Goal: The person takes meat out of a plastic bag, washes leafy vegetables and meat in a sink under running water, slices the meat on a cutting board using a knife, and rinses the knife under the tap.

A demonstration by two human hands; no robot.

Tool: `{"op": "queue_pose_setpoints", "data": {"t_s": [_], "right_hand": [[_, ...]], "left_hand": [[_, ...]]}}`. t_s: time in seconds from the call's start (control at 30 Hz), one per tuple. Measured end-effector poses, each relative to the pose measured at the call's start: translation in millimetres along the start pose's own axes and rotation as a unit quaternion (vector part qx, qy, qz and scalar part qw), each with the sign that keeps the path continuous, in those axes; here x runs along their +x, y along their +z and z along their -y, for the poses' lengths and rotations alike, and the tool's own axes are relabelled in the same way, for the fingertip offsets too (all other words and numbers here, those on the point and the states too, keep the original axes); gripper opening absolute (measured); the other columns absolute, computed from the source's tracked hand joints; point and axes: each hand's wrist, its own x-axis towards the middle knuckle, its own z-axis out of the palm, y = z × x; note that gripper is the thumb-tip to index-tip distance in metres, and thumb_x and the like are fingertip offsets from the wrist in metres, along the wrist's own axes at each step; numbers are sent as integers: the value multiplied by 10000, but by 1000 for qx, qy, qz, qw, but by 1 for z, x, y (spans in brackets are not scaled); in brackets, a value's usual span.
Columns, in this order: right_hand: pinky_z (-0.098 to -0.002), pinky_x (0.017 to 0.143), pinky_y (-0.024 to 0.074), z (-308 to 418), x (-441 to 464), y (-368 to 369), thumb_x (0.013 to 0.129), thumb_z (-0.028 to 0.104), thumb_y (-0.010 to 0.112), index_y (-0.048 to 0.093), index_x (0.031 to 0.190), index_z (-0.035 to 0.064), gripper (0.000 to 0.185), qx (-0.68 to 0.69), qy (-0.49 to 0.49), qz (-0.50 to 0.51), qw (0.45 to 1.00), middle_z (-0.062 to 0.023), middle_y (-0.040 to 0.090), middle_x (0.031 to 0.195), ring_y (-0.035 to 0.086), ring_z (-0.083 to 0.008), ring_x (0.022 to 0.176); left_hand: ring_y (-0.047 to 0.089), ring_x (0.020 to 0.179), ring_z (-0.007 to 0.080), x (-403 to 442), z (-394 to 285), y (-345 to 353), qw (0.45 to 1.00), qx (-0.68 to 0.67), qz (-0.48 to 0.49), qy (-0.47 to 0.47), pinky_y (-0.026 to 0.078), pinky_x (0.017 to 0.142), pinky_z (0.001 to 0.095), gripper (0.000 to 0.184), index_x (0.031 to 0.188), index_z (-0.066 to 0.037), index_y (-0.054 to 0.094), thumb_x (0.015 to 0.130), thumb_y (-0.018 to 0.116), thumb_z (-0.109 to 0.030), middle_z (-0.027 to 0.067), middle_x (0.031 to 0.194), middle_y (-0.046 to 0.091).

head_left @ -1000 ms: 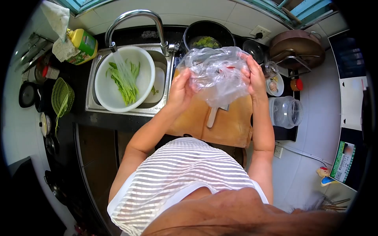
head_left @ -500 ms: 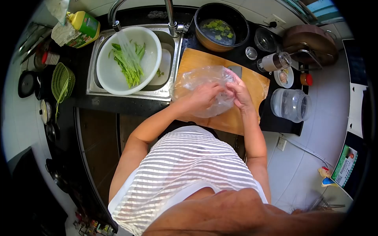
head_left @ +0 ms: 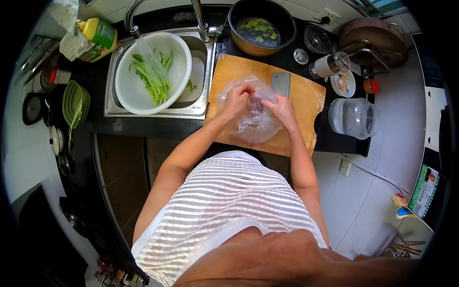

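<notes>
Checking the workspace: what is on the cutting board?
The cutting board bears a cleaver, its blade showing but its handle hidden. The left hand and right hand hold a plastic bag there, covering the board's middle; the bag's contents are unclear.

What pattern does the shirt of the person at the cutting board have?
White and greyish stripes on the shirt, clearest in the current head view.

head-worn view, facing forward and down
</notes>
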Motion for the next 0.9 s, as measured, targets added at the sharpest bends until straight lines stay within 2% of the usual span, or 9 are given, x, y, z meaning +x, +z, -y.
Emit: {"op": "queue_pose_setpoints", "data": {"t_s": [0.07,0.3,0.4,0.47,0.6,0.67,0.73,0.87,0.9], "right_hand": [[-371,633,447,-8,-1,9,671,227,635,588,746,-17,260,21,-13,-10,1000,-249,566,765,552,-365,686],[-282,579,424,-10,3,37,642,-20,448,510,758,-20,131,361,18,-114,926,-86,530,689,516,-169,641],[-245,572,420,-9,4,46,630,-73,395,497,829,-13,232,511,29,-129,849,-51,518,716,499,-139,643],[-238,572,421,-9,6,49,626,-92,372,490,862,-13,276,567,39,-111,815,-45,519,727,497,-144,632],[-270,650,468,1,11,44,655,-12,368,490,950,-21,318,671,51,-69,736,-76,529,745,509,-178,627],[-284,674,482,6,15,39,665,28,375,494,973,-28,335,702,57,-27,709,-96,544,764,522,-195,632],[-404,832,450,2,21,37,736,202,436,436,1099,-60,447,827,77,188,525,-208,548,990,560,-310,878],[-440,853,424,3,23,41,790,383,442,389,1154,-82,593,840,86,259,470,-221,535,1044,550,-327,918],[-381,782,456,2,22,44,796,402,462,432,1114,-64,566,836,63,267,475,-197,551,1003,564,-273,864]], "left_hand": [[565,747,118,-3,1,1,998,14,-59,28,444,676,235,162,862,34,584,758,462,14,67,777,601],[573,766,129,-1,27,5,994,95,-53,2,449,686,232,216,973,31,574,792,465,-11,77,852,612],[563,816,133,3,26,9,998,-6,-52,-42,447,707,236,269,1060,22,531,808,466,-47,70,918,595],[517,715,104,8,19,7,944,-301,-42,-130,432,667,222,228,1021,-42,550,816,460,-83,42,809,571],[552,815,134,17,32,-5,952,-273,44,-132,448,740,238,264,1061,-29,517,832,481,-155,50,907,570],[557,824,164,10,22,-2,900,-372,28,-224,457,775,285,291,1023,-42,526,838,494,-265,66,929,574],[554,859,187,9,26,0,867,-442,38,-228,449,804,335,337,1029,-50,524,832,490,-322,80,955,572],[529,970,244,6,25,6,816,-548,62,-175,383,893,453,428,1052,-64,523,815,479,-418,113,1037,554],[529,970,244,6,24,5,816,-549,59,-174,383,893,453,428,1052,-64,523,815,479,-418,113,1037,554]]}}
